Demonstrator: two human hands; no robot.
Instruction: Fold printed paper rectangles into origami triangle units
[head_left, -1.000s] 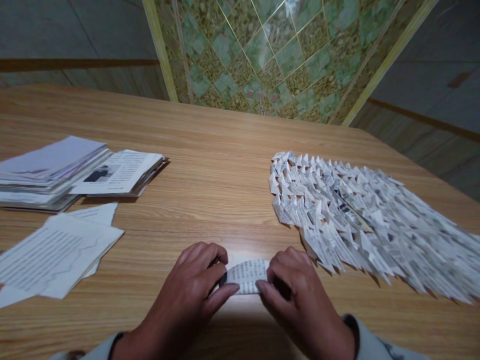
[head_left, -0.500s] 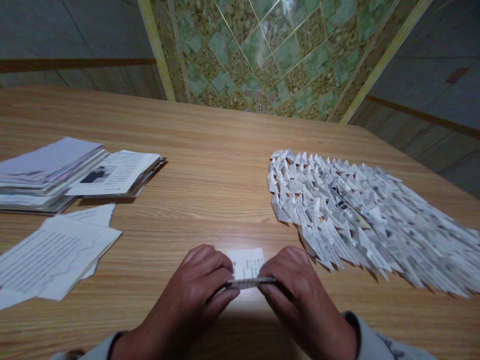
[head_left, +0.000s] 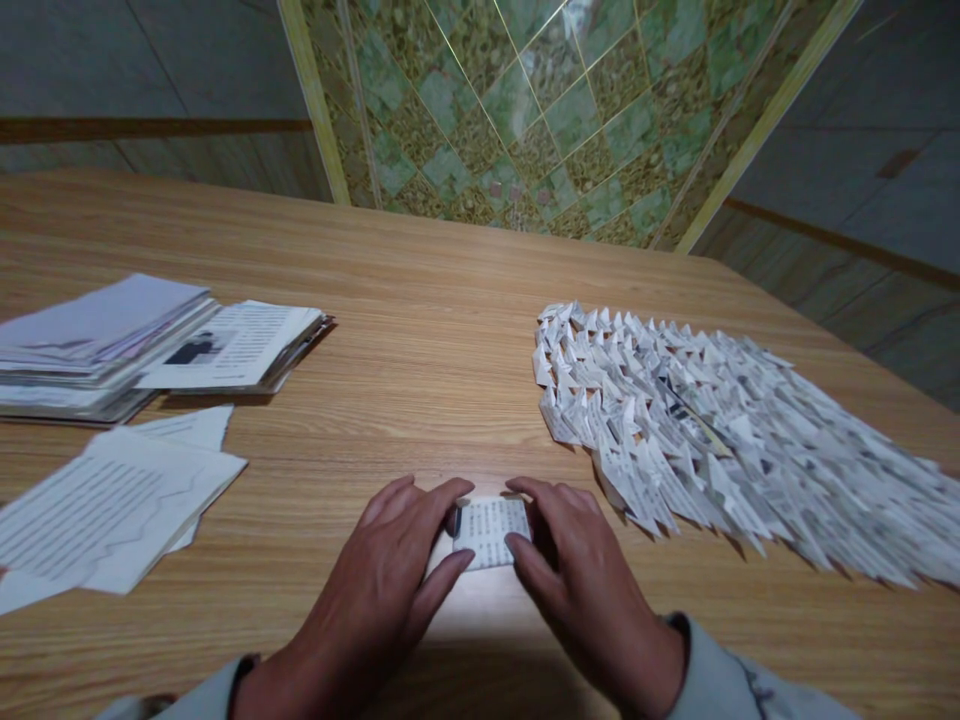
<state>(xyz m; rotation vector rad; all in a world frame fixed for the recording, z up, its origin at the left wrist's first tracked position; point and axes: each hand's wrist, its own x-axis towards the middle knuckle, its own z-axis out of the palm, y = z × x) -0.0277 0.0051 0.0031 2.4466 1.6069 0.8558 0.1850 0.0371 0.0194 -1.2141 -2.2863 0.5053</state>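
A small printed paper slip (head_left: 489,530) lies folded on the wooden table (head_left: 442,330) near its front edge. My left hand (head_left: 390,580) presses on the slip's left end with fingers and thumb pinched around it. My right hand (head_left: 574,575) does the same at the slip's right end. Both hands rest on the table with the slip between them.
A large spread of several folded paper pieces (head_left: 720,440) covers the table's right side. Loose printed sheets (head_left: 105,505) lie at the left front, and a stack of booklets (head_left: 142,350) sits behind them. Tiled floor shows beyond the far edge.
The slip was lifted and folded over toward me, and now lies flat, doubled. Both hands have moved slightly forward and press it down.
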